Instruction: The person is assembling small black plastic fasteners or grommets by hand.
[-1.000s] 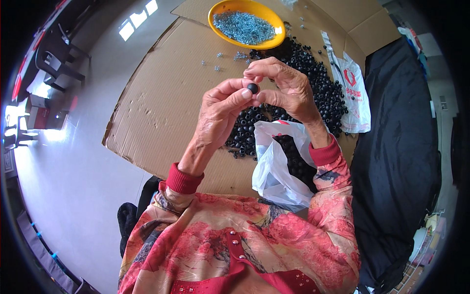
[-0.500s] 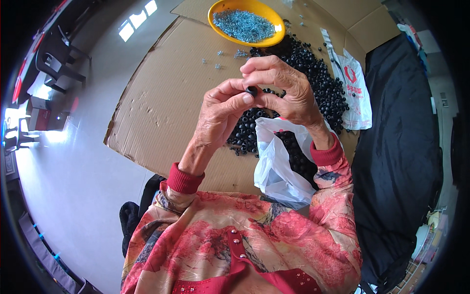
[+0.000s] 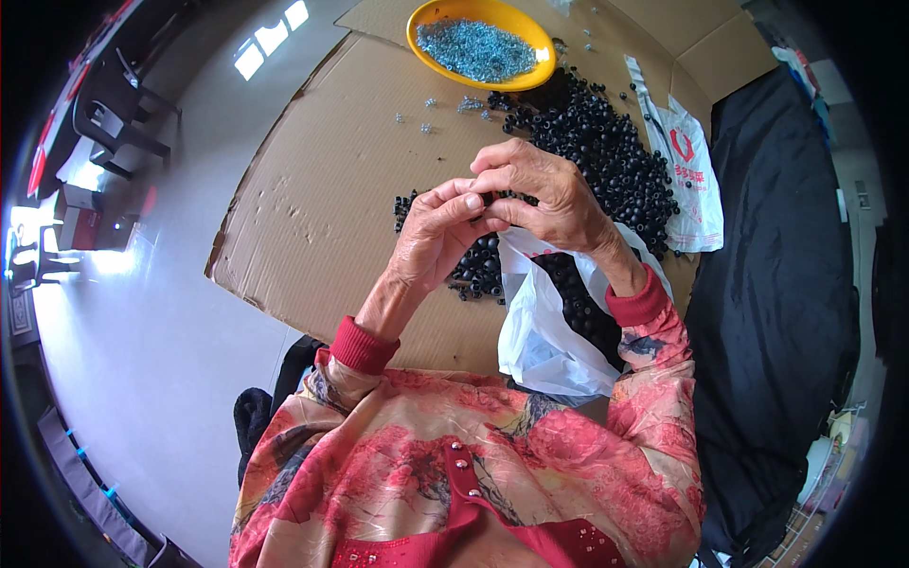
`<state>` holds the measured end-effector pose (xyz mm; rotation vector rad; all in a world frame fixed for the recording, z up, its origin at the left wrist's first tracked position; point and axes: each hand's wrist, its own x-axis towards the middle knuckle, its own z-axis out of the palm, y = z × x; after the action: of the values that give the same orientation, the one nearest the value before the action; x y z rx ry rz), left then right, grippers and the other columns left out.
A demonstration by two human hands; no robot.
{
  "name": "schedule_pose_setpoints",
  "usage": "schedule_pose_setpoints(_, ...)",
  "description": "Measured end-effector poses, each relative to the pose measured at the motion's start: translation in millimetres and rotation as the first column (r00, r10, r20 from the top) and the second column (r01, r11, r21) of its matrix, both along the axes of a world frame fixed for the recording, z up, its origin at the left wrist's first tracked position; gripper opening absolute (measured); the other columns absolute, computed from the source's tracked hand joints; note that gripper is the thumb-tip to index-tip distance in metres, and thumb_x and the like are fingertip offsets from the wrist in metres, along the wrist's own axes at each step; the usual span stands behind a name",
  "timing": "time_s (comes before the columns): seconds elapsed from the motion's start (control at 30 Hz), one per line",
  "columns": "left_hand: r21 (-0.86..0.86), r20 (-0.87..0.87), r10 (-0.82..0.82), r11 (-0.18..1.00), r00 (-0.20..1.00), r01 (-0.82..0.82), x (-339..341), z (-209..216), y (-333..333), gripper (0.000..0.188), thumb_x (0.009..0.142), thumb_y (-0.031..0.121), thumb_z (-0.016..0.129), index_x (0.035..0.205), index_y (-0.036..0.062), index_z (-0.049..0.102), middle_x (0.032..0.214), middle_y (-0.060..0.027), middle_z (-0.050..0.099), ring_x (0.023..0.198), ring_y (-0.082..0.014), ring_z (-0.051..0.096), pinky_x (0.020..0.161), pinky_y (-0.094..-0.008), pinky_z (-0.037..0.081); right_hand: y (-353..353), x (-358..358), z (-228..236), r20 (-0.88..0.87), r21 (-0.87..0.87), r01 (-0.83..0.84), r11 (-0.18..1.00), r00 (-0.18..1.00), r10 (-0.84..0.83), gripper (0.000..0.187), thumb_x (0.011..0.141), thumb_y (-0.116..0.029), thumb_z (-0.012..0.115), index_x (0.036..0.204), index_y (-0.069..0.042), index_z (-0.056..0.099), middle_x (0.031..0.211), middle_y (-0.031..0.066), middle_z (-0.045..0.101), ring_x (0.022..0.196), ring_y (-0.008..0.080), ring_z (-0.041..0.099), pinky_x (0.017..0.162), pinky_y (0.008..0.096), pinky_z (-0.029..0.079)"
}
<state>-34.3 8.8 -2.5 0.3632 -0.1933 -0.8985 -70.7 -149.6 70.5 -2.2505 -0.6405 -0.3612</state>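
My left hand (image 3: 426,232) and my right hand (image 3: 551,197) meet above the cardboard, fingertips together. Pinched between them is a small black round piece with a hole (image 3: 488,200), mostly covered by the fingers. The left thumb and forefinger grip it from one side, and the right thumb and fingers press on it from the other. Behind and below the hands spreads a heap of similar black pieces (image 3: 611,142). Under my right wrist stands an opened white plastic bag (image 3: 530,331) with more black pieces inside.
A yellow bowl (image 3: 511,87) of small clear-bluish parts (image 3: 478,49) stands at the far side. Several such parts lie loose on the cardboard sheet (image 3: 303,199). A flattened white bag (image 3: 696,213) with red print lies right, beside black fabric (image 3: 767,284).
Both hands have come lower, nearer to me, and closed further over the black piece, whose opening showed before. Right fingertips now sit closer to the left ones.
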Motion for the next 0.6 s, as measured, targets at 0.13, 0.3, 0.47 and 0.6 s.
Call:
schedule_pose_setpoints(0.13, 0.057, 0.043, 0.047, 0.997, 0.998, -0.049, 16.4, -22.9, 10.7, 0.019, 0.084, 0.014, 0.057, 0.097, -0.0004, 0.057, 0.091, -0.0082, 0.060, 0.082, -0.0180, 0.059, 0.081, -0.0376, 0.048, -20.6, 30.6, 5.4, -0.121, -0.157, 0.074, 0.985, 0.988, -0.094, 0.021, 0.072, -0.012, 0.067, 0.090, -0.001, 0.063, 0.080, 0.0094, 0.064, 0.073, 0.0187, 0.062, 0.068, 0.0293, 0.050)
schedule_pose_setpoints(0.3, 0.185, -0.030, 0.186, 0.967, 0.982, -0.177, 29.4, -29.9, 16.8, 0.014, 0.085, 0.014, 0.057, 0.092, 0.0025, 0.058, 0.087, -0.0069, 0.060, 0.077, -0.0139, 0.058, 0.075, -0.0337, 0.050, -36.9, 93.3, -51.2, -0.292, -0.139, 0.135, 0.981, 0.941, -0.171, 0.017, 0.076, -0.010, 0.063, 0.090, 0.000, 0.063, 0.079, 0.0079, 0.064, 0.071, 0.0136, 0.060, 0.064, 0.0259, 0.048)
schedule_pose_setpoints(0.47, 0.216, -0.067, 0.269, 0.944, 0.961, -0.249, 44.3, -41.5, 29.4, 0.015, 0.085, 0.011, 0.056, 0.095, 0.0006, 0.056, 0.087, -0.0088, 0.060, 0.075, -0.0145, 0.058, 0.072, -0.0329, 0.050, -11.1, 123.1, -100.0, -0.309, -0.194, 0.239, 0.951, 0.905, -0.291, 0.019, 0.074, -0.013, 0.064, 0.088, 0.000, 0.062, 0.073, 0.0086, 0.062, 0.067, 0.0166, 0.060, 0.063, 0.0293, 0.048)
schedule_pose_setpoints(0.6, 0.242, -0.055, 0.295, 0.931, 0.954, -0.274, 52.2, -45.5, 31.7, 0.016, 0.085, 0.012, 0.057, 0.095, 0.0009, 0.057, 0.088, -0.0083, 0.061, 0.074, -0.0141, 0.058, 0.072, -0.0326, 0.050, -12.0, 128.7, -120.4, -0.125, -0.294, 0.255, 0.921, 0.945, -0.301, 0.016, 0.072, -0.012, 0.064, 0.083, 0.000, 0.061, 0.071, 0.0111, 0.060, 0.066, 0.0256, 0.060, 0.062, 0.0364, 0.048)
